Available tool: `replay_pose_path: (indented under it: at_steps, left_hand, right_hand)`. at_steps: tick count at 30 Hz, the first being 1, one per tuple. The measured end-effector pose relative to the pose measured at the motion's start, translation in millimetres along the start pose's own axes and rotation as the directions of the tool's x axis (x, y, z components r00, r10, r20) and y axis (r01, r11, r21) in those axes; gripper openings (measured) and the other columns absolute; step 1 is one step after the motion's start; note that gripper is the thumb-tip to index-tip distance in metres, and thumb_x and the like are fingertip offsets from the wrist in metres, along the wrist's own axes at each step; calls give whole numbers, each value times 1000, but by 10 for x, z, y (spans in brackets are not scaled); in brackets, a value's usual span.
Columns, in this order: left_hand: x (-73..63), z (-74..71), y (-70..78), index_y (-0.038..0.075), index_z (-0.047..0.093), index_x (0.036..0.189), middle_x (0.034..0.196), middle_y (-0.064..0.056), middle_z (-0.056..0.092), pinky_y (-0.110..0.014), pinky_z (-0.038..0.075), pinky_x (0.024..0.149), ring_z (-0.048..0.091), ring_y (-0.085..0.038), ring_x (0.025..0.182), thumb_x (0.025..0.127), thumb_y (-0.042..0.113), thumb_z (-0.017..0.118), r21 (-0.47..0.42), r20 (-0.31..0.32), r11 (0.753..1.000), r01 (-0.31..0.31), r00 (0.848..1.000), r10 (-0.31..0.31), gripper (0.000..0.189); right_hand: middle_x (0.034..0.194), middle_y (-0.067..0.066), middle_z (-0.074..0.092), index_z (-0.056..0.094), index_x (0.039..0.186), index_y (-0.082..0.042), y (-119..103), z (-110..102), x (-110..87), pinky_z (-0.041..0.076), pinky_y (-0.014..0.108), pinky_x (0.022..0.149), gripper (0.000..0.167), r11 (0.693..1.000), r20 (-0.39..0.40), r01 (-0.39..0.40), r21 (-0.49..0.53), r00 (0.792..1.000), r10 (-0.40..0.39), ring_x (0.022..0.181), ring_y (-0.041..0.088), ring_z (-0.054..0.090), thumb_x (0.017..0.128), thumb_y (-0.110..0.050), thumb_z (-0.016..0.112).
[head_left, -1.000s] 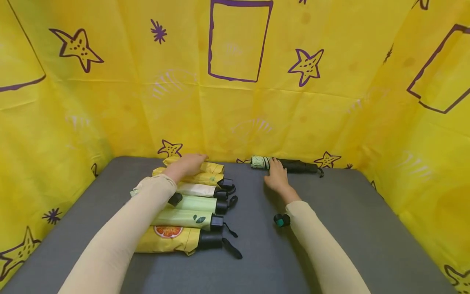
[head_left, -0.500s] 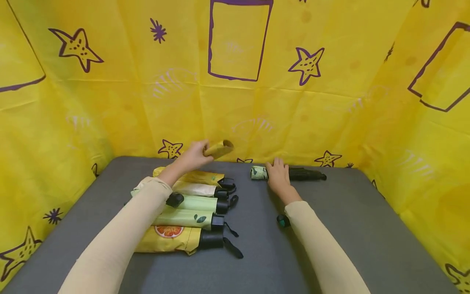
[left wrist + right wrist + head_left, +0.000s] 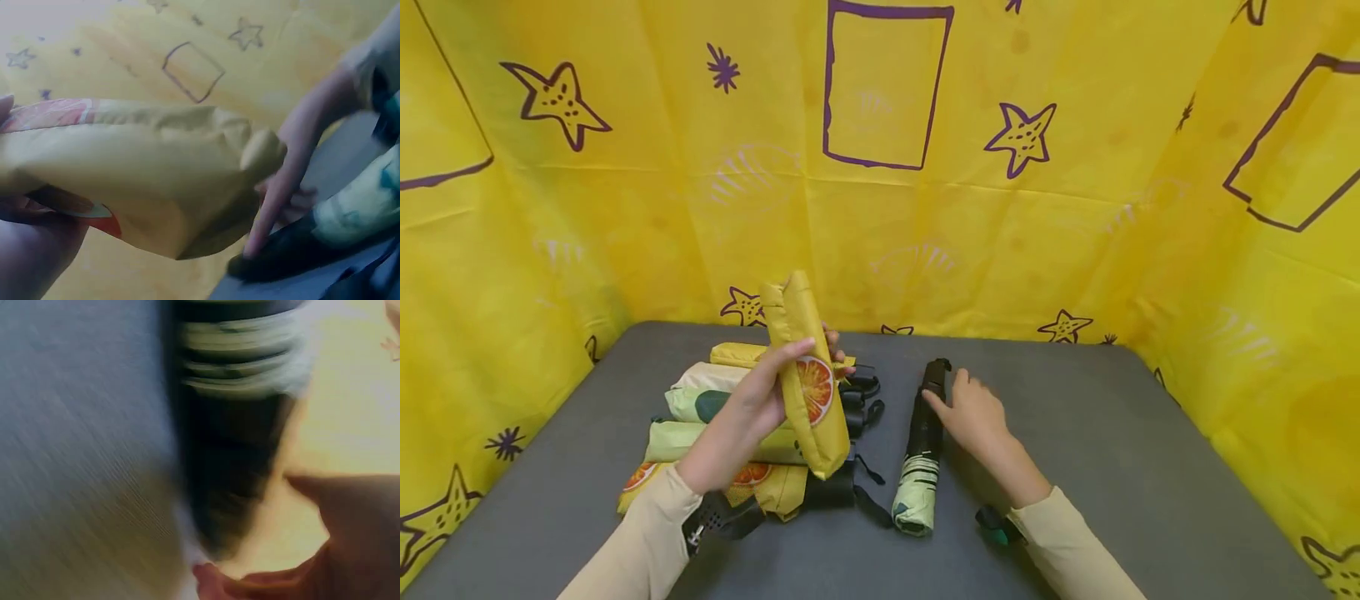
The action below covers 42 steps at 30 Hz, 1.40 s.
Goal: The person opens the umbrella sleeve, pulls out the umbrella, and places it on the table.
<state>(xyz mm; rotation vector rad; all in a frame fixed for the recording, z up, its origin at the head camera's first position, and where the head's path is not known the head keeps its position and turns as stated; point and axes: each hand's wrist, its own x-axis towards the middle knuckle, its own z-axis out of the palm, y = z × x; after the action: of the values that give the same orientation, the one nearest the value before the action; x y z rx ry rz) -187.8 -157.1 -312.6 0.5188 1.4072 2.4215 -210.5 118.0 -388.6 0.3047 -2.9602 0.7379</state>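
Observation:
My left hand (image 3: 760, 408) grips a yellow umbrella sleeve (image 3: 814, 408) printed with orange slices, its thumb across the front. The sleeve is raised and tilted, overlapping the row of umbrellas in the head view; in the left wrist view its far end looks soft and crumpled. To its right a folded umbrella (image 3: 925, 433), black with a pale green end, points lengthwise towards me on the table. My right hand (image 3: 981, 419) is beside its black part, thumb at its side and fingers loosely spread. In the right wrist view the umbrella (image 3: 234, 431) is blurred, between thumb and fingers.
Several folded umbrellas lie side by side on the left: yellow (image 3: 730, 355), whitish (image 3: 709, 377), pale green (image 3: 679, 442), and yellow with orange slices (image 3: 786, 492) nearest me. Their black handles point right. A yellow patterned curtain (image 3: 880, 225) stands behind the grey table (image 3: 1067, 433).
My left hand has lifted the yellow sleeve from the back of the row and brought it nearer, turning it upright. The black-and-green umbrella has turned from crosswise to lengthwise, nearer me.

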Motion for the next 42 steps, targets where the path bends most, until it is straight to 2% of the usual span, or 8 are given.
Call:
replay_pose_path:
  at_steps: [5, 13, 17, 20, 24, 30, 38, 42]
  left_hand:
    - [-51, 108, -309, 14, 48, 127, 104, 2, 59, -39, 53, 91, 64, -16, 89, 94, 25, 60, -37, 199, 998, 56, 979, -48, 37]
    - [-93, 188, -427, 14, 49, 120, 100, 0, 62, -44, 48, 100, 69, -18, 95, 92, 26, 63, -92, 475, 990, 106, 879, -50, 33]
    - [-145, 239, -424, 12, 43, 129, 96, 1, 58, -49, 46, 104, 70, -18, 94, 93, 25, 64, -9, 567, 997, 82, 821, -62, 44]
    - [-183, 281, -424, 5, 44, 127, 94, 0, 58, -47, 53, 94, 71, -17, 84, 91, 23, 68, 119, 573, 990, 72, 810, -128, 47]
    - [-230, 316, -417, -8, 49, 117, 90, -5, 61, -42, 59, 68, 70, -17, 71, 86, 20, 74, 315, 520, 945, 89, 817, -250, 49]
    - [-280, 357, -408, -6, 55, 108, 86, -4, 67, -42, 60, 63, 70, -14, 68, 84, 15, 76, 500, 475, 857, 125, 788, -392, 39]
    - [-275, 364, -415, -8, 50, 127, 86, -15, 66, -31, 58, 58, 68, -14, 69, 85, 16, 75, 399, 560, 908, 125, 751, -350, 55]
    - [-281, 430, -458, -8, 51, 125, 87, -34, 62, -39, 59, 59, 68, -17, 68, 88, 15, 72, 363, 518, 925, 114, 800, -302, 48]
  right_hand:
    - [115, 33, 62, 18, 152, 4, 118, 173, 80, 58, 42, 59, 85, 850, 201, -237, 470, 967, 158, 68, 29, 70, 92, -34, 64]
    - [97, -4, 70, 58, 123, -4, -53, -683, -106, 53, 27, 89, 30, 129, 60, -69, 989, 995, 76, 90, 11, 68, 97, -18, 56]
    - [100, 5, 69, 44, 119, -11, -285, -1116, -314, 52, 37, 95, 21, -275, -228, 221, 936, 974, 6, 96, 24, 68, 103, -25, 46]
    - [92, 11, 66, 39, 117, -7, -423, -1268, -465, 53, 38, 88, 31, -469, -328, 318, 824, 943, 63, 84, 28, 66, 102, -31, 49]
    - [85, 12, 54, 44, 110, -4, -540, -1290, -563, 51, 36, 80, 33, -545, -316, 368, 754, 929, 191, 74, 26, 56, 100, -34, 53]
    - [89, 7, 51, 35, 117, -12, -619, -1172, -515, 51, 34, 84, 32, -442, -202, 240, 865, 971, 131, 79, 22, 56, 102, -38, 46]
    - [91, 4, 50, 29, 124, -20, -628, -1093, -455, 52, 32, 87, 38, -347, -51, 89, 934, 992, 117, 82, 17, 56, 101, -44, 46]
    - [92, 4, 50, 29, 125, -20, -631, -1076, -468, 52, 33, 89, 36, -304, -48, 78, 950, 993, 106, 83, 18, 57, 102, -42, 45]
